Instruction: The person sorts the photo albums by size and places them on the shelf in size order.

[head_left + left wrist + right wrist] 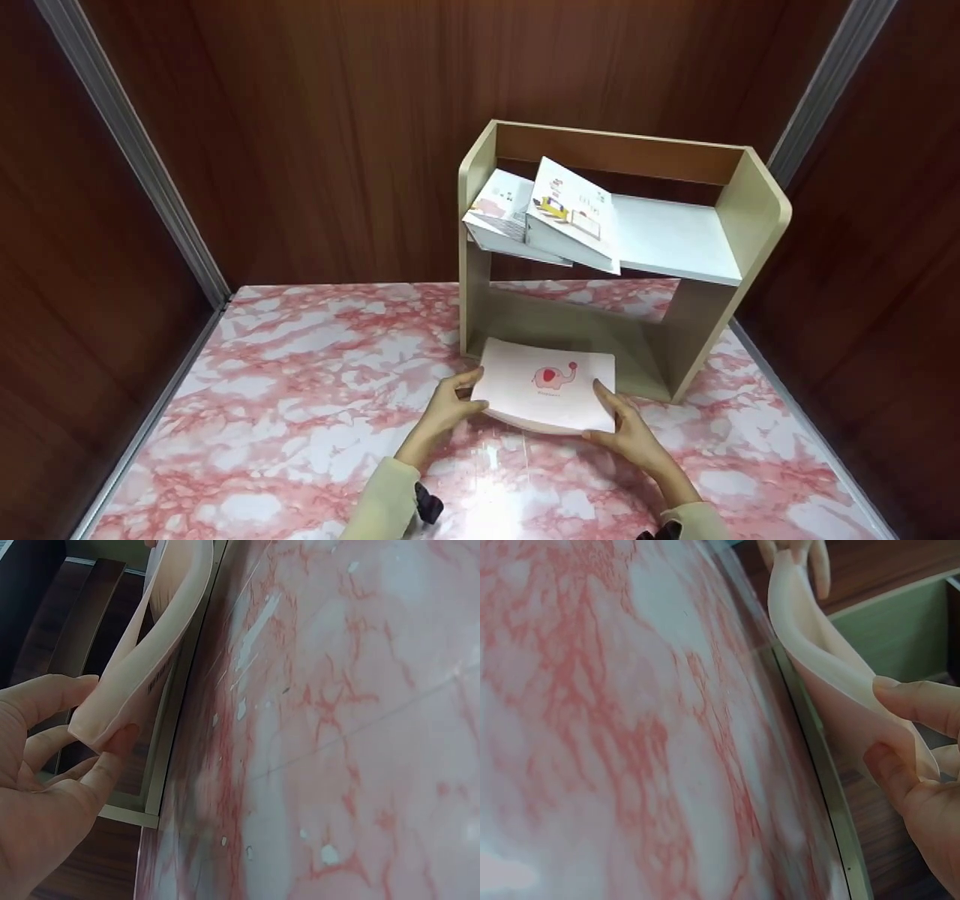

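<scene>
A soft pale-pink notebook [551, 375] with a red elephant on its cover lies face up between my two hands, in front of the lower board of a small shelf. At its left edge my left hand [446, 405] pinches it with thumb and fingers. On the right side my right hand [630, 435] grips the opposite edge likewise. Both wrist views show the notebook [142, 667] bending, its pages parting a little, and held off the marbled table. A barcode shows on its underside in the left wrist view.
The wooden shelf [757, 210] stands at the right rear on the pink-and-white marbled table [300, 405]. On its upper board two white binder-like items lean, a left one [499, 210] and a right one [574, 214]. Dark wood panels [337, 135] enclose the table.
</scene>
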Available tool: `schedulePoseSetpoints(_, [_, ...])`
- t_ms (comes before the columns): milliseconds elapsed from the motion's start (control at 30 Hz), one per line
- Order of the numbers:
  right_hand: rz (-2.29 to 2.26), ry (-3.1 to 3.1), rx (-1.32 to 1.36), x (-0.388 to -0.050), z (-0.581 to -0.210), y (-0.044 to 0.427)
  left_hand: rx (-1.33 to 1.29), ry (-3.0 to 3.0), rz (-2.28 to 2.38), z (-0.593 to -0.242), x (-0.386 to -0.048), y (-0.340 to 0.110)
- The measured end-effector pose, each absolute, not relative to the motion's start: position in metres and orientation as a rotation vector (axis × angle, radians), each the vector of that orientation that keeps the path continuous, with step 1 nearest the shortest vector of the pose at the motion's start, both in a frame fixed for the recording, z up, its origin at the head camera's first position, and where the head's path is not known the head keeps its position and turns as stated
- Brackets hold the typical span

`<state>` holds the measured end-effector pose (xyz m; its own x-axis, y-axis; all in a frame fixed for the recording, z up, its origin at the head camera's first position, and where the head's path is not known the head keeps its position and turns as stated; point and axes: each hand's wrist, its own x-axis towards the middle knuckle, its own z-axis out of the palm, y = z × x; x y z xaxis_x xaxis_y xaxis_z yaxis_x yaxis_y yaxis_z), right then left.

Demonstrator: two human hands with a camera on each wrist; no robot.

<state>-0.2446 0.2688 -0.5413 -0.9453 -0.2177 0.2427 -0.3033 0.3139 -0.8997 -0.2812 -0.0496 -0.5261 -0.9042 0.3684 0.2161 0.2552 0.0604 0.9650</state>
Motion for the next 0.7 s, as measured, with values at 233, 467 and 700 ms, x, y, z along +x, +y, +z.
schedulePoseSetpoints(233, [1.72, -2.518, 0.503, -0.2415, -0.5309, 0.2648, 0.701, 2.249, 1.997, -0.5285, -0.2832, -0.0487])
schedulePoseSetpoints(467, [1.719, -2.515, 0.501, -0.2424, -0.5335, 0.2654, 0.701, 2.253, 1.994, -0.5292, -0.2828, -0.0483])
schedulePoseSetpoints(700, [1.749, -2.486, 0.547, -0.2449, -0.5367, 0.267, 0.712, 2.258, 1.994, -0.5302, -0.2834, -0.0484])
